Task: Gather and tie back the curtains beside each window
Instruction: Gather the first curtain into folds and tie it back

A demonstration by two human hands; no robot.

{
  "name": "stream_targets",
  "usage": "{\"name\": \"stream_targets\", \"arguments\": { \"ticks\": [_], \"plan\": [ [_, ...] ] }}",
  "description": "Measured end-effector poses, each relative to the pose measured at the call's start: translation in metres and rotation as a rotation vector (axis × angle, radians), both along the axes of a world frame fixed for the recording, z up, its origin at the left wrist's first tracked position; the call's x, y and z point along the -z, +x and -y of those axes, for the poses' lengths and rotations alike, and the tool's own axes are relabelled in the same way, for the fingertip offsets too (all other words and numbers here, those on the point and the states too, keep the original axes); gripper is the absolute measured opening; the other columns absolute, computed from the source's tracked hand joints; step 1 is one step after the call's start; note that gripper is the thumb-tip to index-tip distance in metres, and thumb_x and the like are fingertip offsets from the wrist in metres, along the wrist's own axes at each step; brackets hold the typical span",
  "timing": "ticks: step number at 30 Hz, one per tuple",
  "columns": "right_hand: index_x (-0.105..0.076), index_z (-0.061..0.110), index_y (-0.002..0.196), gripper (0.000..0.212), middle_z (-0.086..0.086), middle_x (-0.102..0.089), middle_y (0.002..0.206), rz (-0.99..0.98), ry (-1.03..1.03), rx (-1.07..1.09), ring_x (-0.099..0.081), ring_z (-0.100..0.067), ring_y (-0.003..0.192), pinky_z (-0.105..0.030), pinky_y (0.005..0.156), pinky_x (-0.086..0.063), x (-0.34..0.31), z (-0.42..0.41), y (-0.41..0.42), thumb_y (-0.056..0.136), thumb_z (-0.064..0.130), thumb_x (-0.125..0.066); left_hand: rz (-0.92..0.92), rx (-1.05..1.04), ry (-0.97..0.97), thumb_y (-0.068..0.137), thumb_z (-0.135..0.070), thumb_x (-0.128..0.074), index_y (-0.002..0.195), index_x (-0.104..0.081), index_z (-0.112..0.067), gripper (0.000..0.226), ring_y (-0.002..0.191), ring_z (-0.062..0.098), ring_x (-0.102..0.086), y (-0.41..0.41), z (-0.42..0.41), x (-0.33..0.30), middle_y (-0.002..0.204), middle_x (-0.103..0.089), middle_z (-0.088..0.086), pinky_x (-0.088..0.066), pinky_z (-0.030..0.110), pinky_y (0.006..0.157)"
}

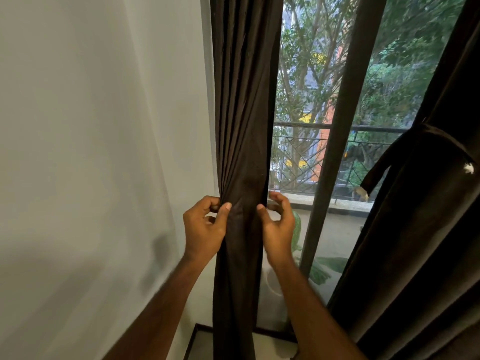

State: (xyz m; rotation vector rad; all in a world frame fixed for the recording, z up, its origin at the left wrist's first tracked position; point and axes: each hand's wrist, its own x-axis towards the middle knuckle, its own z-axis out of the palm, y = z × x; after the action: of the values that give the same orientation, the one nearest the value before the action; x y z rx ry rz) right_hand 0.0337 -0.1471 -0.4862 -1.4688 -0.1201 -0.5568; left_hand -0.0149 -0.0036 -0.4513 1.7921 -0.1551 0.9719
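A dark brown curtain (244, 105) hangs in gathered folds left of the window, next to the pale wall. My left hand (205, 227) pinches its left edge, with thumb and fingers closed on the folds. On the curtain's right side my right hand (278, 222) curls around the edge, thumb on the front and fingers behind, loosely spread. A second dark curtain (415, 229) at the right is bunched, with a dark tie-back band (439, 139) wrapped around it.
A dark window frame post (337, 141) stands between the two curtains. Beyond the glass are a balcony railing (311, 152), trees and a potted plant (319, 268). The pale wall (104, 152) fills the left. A dark skirting edge (197, 331) runs along the floor below.
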Motion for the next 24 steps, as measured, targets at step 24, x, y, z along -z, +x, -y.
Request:
{"name": "stream_targets", "arguments": {
  "ticks": [24],
  "plan": [
    [-0.078, 0.008, 0.108, 0.021, -0.001, -0.071, 0.098, 0.359, -0.319, 0.041, -0.069, -0.008, 0.090, -0.025, 0.079, -0.058, 0.015, -0.036, -0.045, 0.092, 0.000, -0.068, -0.008, 0.003, 0.026, 0.095, -0.003, -0.065, 0.081, -0.066, -0.008, 0.015, 0.073, 0.013, -0.065, 0.002, 0.004, 0.003, 0.074, -0.066, 0.001, -0.052, 0.016, 0.060]
  ]
}}
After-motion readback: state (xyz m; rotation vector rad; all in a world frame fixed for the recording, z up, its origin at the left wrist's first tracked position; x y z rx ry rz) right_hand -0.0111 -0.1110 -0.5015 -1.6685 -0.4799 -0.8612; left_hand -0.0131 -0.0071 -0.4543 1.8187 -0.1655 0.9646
